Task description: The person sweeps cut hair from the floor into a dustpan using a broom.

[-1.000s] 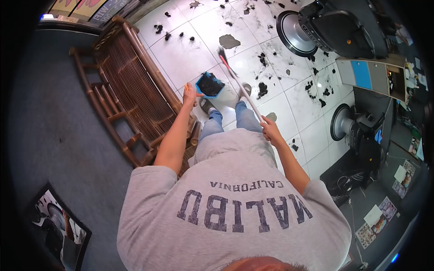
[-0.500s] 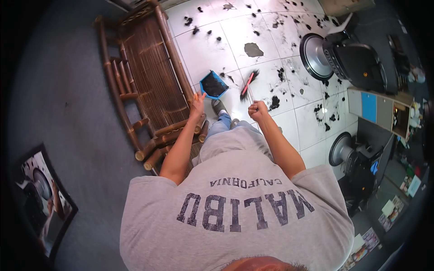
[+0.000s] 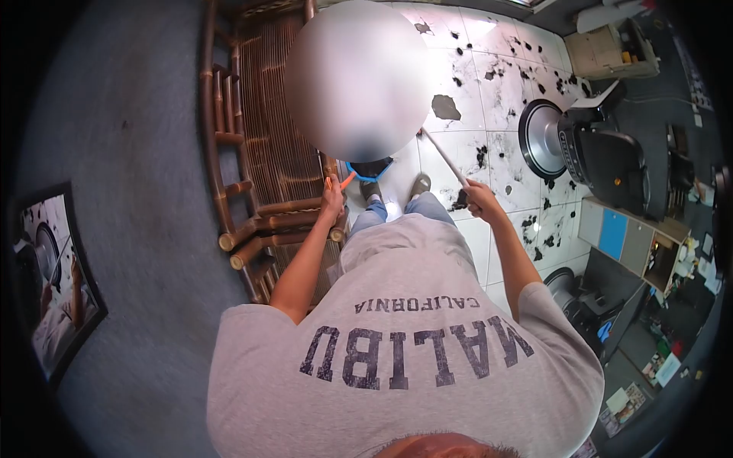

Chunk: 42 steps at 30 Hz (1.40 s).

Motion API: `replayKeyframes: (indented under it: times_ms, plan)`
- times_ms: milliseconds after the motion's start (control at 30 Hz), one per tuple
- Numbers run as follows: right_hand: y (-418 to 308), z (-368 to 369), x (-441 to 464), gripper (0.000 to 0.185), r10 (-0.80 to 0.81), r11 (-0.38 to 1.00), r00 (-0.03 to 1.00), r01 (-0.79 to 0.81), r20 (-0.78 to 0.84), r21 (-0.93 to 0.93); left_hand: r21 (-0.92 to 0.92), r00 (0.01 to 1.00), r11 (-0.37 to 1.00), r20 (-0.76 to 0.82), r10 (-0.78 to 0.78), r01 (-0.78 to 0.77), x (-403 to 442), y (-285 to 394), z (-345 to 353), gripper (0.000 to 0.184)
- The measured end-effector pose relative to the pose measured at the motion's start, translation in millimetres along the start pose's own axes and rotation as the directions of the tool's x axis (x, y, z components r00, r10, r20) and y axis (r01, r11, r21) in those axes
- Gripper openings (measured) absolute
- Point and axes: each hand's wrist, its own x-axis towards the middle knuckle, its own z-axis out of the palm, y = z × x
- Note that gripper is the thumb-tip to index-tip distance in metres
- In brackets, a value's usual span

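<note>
"MALIBU CALIFORNIA" spans a gray T-shirt; the right hand is curled around a broom, the left hand around the orange handle of a blue dustpan near the shoes. The broom's far end and parts of the dustpan and bamboo bench are blurred out; a barber chair stands opposite.

A brown, slatted bamboo bench stands on the left; nearer, on the grey wall, is a dark-framed mirror (its glass reflects a round base). On the right, a black padded chair stands beyond a wooden cabinet with grey and blue doors.
</note>
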Motion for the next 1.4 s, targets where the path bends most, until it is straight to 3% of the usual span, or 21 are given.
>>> replayKeyframes:
  times_ms: [133,233,267,333,367,433,533,633,700,767,967,1033,1200,1300,1400]
  plan:
    - [-40.9,-44.8,12.6,0.038,0.152,0.980,0.987,-0.143,0.056,-0.141,-0.082,1.000,0.997,-0.029,-0.003,0.000,-11.0,-14.8,7.7,0.068]
    - [-67.2,-57.2,81.2,0.009,0.109,0.961,0.981,-0.063,0.159,-0.271,-0.166,0.998,0.986,-0.053,-0.023,0.013,-22.3,-20.6,22.8,0.067]
    - [-84.2,-50.9,96.8,0.007,0.116,0.948,0.985,-0.072,0.126,-0.311,-0.179,0.997,0.984,-0.073,-0.021,0.007,-27.2,-21.0,29.1,0.067]
    - [-113.3,-39.5,138.0,0.025,0.173,0.915,0.981,-0.127,0.088,-0.382,-0.231,0.992,0.973,-0.114,-0.051,0.023,-38.8,-23.8,42.3,0.066]
    - [-125.1,-37.7,164.3,0.007,0.220,0.918,0.971,-0.173,0.096,-0.356,-0.266,0.988,0.963,-0.132,-0.077,0.039,-42.6,-23.1,49.3,0.065]
    - [-155.4,-29.0,185.6,0.009,0.213,0.893,0.971,-0.150,0.106,-0.424,-0.353,0.978,0.934,-0.169,-0.122,0.056,-49.0,-24.2,64.1,0.064]
    - [-185.9,-29.5,179.3,0.007,0.099,0.844,0.984,-0.005,0.145,-0.537,-0.491,0.961,0.871,-0.241,-0.138,0.002,-58.8,-31.5,92.4,0.063]
    - [-194.6,-58.1,154.2,0.010,0.103,0.812,0.973,0.036,0.204,-0.582,-0.552,0.936,0.834,-0.288,-0.205,0.013,-58.4,-59.7,115.8,0.064]
    - [-201.7,-76.0,123.0,0.027,0.130,0.781,0.977,0.002,0.166,-0.624,-0.623,0.930,0.782,-0.279,-0.237,0.013,-76.6,-67.4,128.8,0.063]
    - [-206.6,-98.5,113.5,0.031,0.213,0.792,0.955,-0.046,0.205,-0.609,-0.668,0.923,0.744,-0.300,-0.243,-0.021,-90.5,-80.2,136.6,0.062]
    - [-194.8,-77.0,160.6,0.006,0.329,0.690,0.923,-0.091,0.200,-0.718,-0.798,0.892,0.600,-0.312,-0.327,-0.059,-142.8,-98.7,154.2,0.058]
    - [-203.0,-50.0,171.2,0.013,0.284,0.639,0.938,-0.030,0.200,-0.769,-0.805,0.887,0.590,-0.318,-0.336,-0.065,-150.9,-107.8,157.6,0.057]
    - [-204.3,-13.1,194.4,0.021,0.087,0.762,0.978,0.057,0.190,-0.644,-0.803,0.887,0.592,-0.320,-0.333,-0.067,-151.5,-128.5,170.2,0.057]
    - [-196.1,-12.3,172.9,0.019,-0.015,0.700,0.971,0.180,0.237,-0.691,-0.796,0.889,0.598,-0.338,-0.310,-0.094,-152.0,-140.5,178.3,0.057]
    - [-196.5,-32.1,129.4,0.009,0.056,0.651,0.971,0.140,0.231,-0.746,-0.776,0.878,0.624,-0.359,-0.318,-0.092,-157.1,-154.7,192.7,0.056]
